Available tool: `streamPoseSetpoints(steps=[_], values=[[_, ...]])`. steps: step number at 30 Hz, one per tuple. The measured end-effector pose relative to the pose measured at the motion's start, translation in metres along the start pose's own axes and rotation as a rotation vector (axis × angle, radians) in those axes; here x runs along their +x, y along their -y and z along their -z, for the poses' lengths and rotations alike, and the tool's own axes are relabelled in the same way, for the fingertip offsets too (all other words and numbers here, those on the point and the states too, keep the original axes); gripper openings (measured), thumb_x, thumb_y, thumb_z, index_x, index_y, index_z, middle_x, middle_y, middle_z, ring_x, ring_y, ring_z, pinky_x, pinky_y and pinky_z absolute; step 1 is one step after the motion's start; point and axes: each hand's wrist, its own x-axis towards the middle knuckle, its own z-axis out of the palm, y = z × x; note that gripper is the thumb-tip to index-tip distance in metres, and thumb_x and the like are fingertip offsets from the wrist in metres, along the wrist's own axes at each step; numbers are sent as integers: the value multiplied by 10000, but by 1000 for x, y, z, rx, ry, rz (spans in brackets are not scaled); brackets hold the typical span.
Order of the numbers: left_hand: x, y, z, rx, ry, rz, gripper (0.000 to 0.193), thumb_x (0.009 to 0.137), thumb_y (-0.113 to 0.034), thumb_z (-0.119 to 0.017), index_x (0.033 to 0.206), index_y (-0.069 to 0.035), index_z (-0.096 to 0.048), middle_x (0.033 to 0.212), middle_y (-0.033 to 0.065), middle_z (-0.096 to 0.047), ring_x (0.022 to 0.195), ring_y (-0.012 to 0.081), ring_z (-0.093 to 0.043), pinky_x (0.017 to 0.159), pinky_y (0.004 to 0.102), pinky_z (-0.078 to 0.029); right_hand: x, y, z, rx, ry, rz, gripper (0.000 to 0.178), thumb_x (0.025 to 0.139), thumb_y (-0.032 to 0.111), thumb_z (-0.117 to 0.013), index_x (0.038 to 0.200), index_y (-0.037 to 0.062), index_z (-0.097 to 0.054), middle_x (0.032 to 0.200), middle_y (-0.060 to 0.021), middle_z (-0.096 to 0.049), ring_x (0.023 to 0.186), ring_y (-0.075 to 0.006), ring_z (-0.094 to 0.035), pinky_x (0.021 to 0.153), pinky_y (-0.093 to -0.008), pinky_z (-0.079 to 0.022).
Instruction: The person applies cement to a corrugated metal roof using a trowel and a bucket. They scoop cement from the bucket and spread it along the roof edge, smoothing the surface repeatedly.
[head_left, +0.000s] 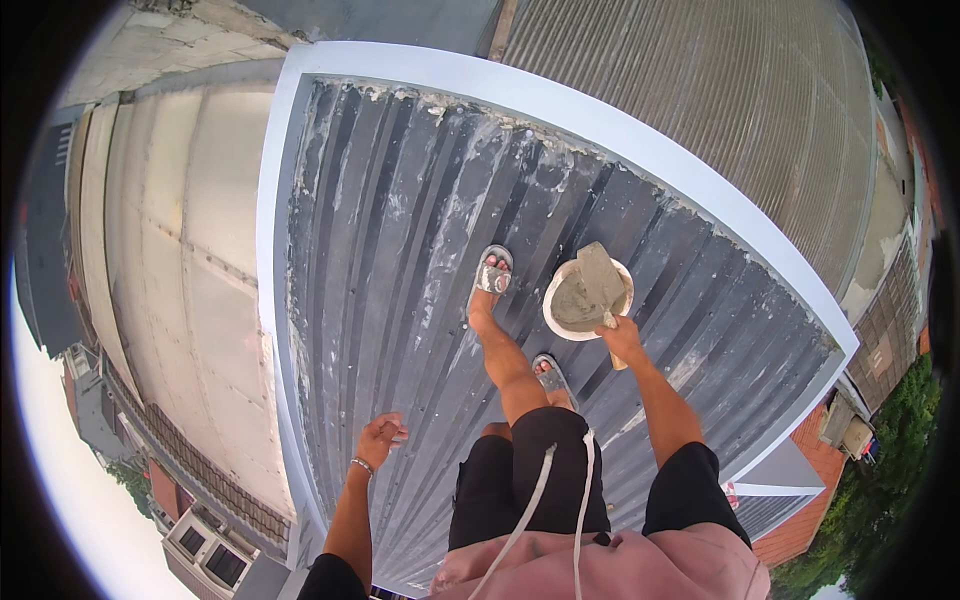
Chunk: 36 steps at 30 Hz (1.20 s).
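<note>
I see the right hand, right of centre, fingers wrapped round the handle of a trowel over a bucket of grey mortar; lower left of centre, the left hand hangs, fingers loosely curled.

Dark ribbed roof at centre, white parapet around it, trees lower right, pale sky lower left

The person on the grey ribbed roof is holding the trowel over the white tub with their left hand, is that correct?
Not the left hand: the head view shows the right hand holding the trowel over the white tub, on the grey ribbed roof.
</note>
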Motion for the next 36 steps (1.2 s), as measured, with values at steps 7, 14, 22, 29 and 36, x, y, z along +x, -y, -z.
streamPoseSetpoints(steps=[7, 14, 22, 29, 36], values=[[-101, 106, 123, -169, -477, 766, 335, 1055, -250, -513, 1327, -92, -628, 1124, 142, -738, 1005, 276, -745, 775, 470, -625, 40, 1, -37, 184, -122, -108, 260, 789, 171, -752, 952, -32, -756, 742, -103, -701, 674, -214, -601, 672, -407, -499], [-38, 16, 118, -79, -351, 656, 319, 1022, -237, -591, 1283, -67, -662, 1131, 152, -742, 1002, 276, -741, 781, 453, -619, 34, 20, -39, 112, -106, -174, 283, 780, 211, -770, 943, -19, -749, 780, -148, -713, 720, -286, -641, 708, -435, -515], [143, -313, 72, -134, -114, -165, 334, 1057, -219, -586, 1340, -42, -594, 1124, 101, -691, 1030, 201, -698, 830, 339, -602, 23, 48, -56, 8, -112, -345, 354, 770, 263, -776, 1006, 0, -761, 926, -259, -744, 927, -454, -719, 861, -496, -568], [223, -373, 70, 166, 118, -106, 307, 1046, -221, -601, 1306, -60, -622, 1110, 83, -690, 999, 178, -686, 842, 346, -602, 16, 52, -78, -53, -170, -391, 350, 787, 248, -751, 1063, 33, -779, 1136, -211, -749, 1210, -392, -643, 1062, -467, -521], [329, -396, 16, 119, 185, 25, 239, 1035, -200, -605, 1254, -116, -650, 1017, 21, -654, 900, 141, -649, 804, 358, -583, -11, 27, -139, -40, -297, -375, 254, 771, 183, -734, 949, 2, -736, 1041, -227, -714, 1150, -425, -623, 1015, -493, -526]])
